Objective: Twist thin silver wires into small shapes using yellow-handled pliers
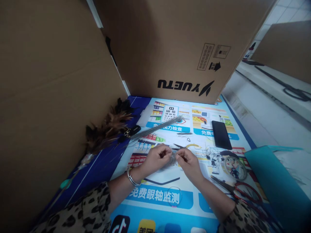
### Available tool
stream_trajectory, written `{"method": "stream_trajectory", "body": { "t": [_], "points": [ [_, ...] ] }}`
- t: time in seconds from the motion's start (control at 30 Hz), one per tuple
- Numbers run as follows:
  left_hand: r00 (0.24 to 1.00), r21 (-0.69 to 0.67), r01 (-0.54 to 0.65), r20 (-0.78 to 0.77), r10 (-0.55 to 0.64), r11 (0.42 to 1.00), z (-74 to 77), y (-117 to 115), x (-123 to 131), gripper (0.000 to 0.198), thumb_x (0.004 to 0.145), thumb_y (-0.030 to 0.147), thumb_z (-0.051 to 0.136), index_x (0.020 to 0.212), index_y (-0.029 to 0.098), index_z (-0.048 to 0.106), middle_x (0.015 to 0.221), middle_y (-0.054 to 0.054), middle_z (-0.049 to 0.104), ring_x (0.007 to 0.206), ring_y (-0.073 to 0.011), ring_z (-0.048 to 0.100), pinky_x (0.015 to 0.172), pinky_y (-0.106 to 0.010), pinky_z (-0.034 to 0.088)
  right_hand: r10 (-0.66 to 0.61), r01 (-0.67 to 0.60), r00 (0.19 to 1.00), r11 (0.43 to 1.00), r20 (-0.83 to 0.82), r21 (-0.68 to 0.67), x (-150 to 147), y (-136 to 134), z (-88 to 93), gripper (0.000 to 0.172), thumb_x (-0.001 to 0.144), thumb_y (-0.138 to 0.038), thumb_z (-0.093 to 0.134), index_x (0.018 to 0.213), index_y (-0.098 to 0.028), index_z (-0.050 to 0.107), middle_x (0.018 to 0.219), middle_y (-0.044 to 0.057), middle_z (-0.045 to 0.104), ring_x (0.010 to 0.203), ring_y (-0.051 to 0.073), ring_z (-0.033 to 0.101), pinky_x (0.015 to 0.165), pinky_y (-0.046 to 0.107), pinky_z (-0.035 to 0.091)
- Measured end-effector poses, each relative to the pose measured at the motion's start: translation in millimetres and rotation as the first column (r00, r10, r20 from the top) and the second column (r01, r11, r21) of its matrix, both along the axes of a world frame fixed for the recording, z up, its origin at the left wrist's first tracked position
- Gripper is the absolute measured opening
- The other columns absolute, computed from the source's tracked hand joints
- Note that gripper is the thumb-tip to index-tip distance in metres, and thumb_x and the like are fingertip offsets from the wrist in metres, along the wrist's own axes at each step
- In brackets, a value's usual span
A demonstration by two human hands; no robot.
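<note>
My left hand [156, 158] and my right hand [188, 160] meet over the printed poster [170, 194] on the table. Both pinch a thin piece of wire [173, 154] between fingertips, with a small loop of it between them. A silver bangle sits on my left wrist. A bundle of straight grey wires [157, 127] lies just beyond my hands, pointing up and right. A small wire ring [174, 196] lies on the poster below my hands.
Brown feathers [109, 127] lie at the left by a cardboard wall. A large cardboard box [175, 48] stands behind. A black phone [221, 134], a tape roll [235, 167], red-handled scissors [240, 189] and a teal folder [277, 181] are at right.
</note>
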State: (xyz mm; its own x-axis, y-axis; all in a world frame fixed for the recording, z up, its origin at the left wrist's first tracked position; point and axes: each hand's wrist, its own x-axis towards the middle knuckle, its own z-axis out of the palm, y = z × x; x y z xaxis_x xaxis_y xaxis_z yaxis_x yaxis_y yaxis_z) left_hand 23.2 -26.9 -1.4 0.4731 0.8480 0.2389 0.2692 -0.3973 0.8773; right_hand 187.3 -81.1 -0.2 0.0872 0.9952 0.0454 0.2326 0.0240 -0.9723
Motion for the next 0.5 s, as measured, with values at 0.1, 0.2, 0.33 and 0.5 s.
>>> {"method": "stream_trajectory", "body": {
  "t": [0.1, 0.2, 0.33, 0.5],
  "points": [
    [1.0, 0.001, -0.011, -0.01, 0.011, 1.0, 0.0, -0.1, -0.1, 0.006, 0.075, 0.011, 0.053, 0.074, 0.015, 0.058, 0.069, 0.0, 0.055, 0.065, -0.0103, 0.049, 0.057, -0.02, 0.037, -0.009, 0.009, 1.0, 1.0, -0.01, 0.0, -0.3, 0.2, -0.7, 0.009, 0.079, -0.025, 0.055, 0.082, -0.017, 0.057, 0.067, -0.001, 0.054, 0.057, 0.01, 0.047, 0.052, 0.022, 0.039],
    [1.0, 0.0, -0.016, -0.015, 0.016, 1.0, -1.1, 0.4, 0.1, 0.006, 0.075, 0.012, 0.053, 0.072, 0.015, 0.057, 0.068, 0.0, 0.054, 0.064, -0.0102, 0.048, 0.057, -0.02, 0.037, -0.013, 0.013, 1.0, 1.0, -0.008, 0.001, -0.2, 0.6, -0.1, 0.008, 0.079, -0.025, 0.055, 0.082, -0.017, 0.057, 0.067, -0.001, 0.054, 0.057, 0.01, 0.047, 0.053, 0.022, 0.039],
    [1.0, -0.015, -0.011, 0.005, 0.011, 1.0, -2.6, 1.2, 0.6, 0.005, 0.075, 0.012, 0.053, 0.074, 0.015, 0.057, 0.068, 0.0, 0.054, 0.064, -0.0102, 0.048, 0.056, -0.02, 0.037, -0.009, 0.008, 1.0, 1.0, -0.004, -0.005, 0.2, 0.6, 0.4, 0.009, 0.079, -0.025, 0.055, 0.082, -0.017, 0.057, 0.068, -0.001, 0.054, 0.057, 0.01, 0.047, 0.053, 0.021, 0.039],
    [1.0, -0.034, 0.012, 0.023, -0.011, 0.999, -0.4, 1.1, 1.0, 0.005, 0.076, 0.015, 0.053, 0.075, 0.015, 0.057, 0.07, 0.0, 0.055, 0.064, -0.0105, 0.049, 0.057, -0.021, 0.038, 0.001, -0.001, 1.0, 1.0, 0.0, -0.007, 0.3, 0.3, 0.0, 0.01, 0.08, -0.027, 0.055, 0.084, -0.018, 0.058, 0.069, -0.001, 0.055, 0.058, 0.011, 0.048, 0.053, 0.022, 0.04]
  ]
}}
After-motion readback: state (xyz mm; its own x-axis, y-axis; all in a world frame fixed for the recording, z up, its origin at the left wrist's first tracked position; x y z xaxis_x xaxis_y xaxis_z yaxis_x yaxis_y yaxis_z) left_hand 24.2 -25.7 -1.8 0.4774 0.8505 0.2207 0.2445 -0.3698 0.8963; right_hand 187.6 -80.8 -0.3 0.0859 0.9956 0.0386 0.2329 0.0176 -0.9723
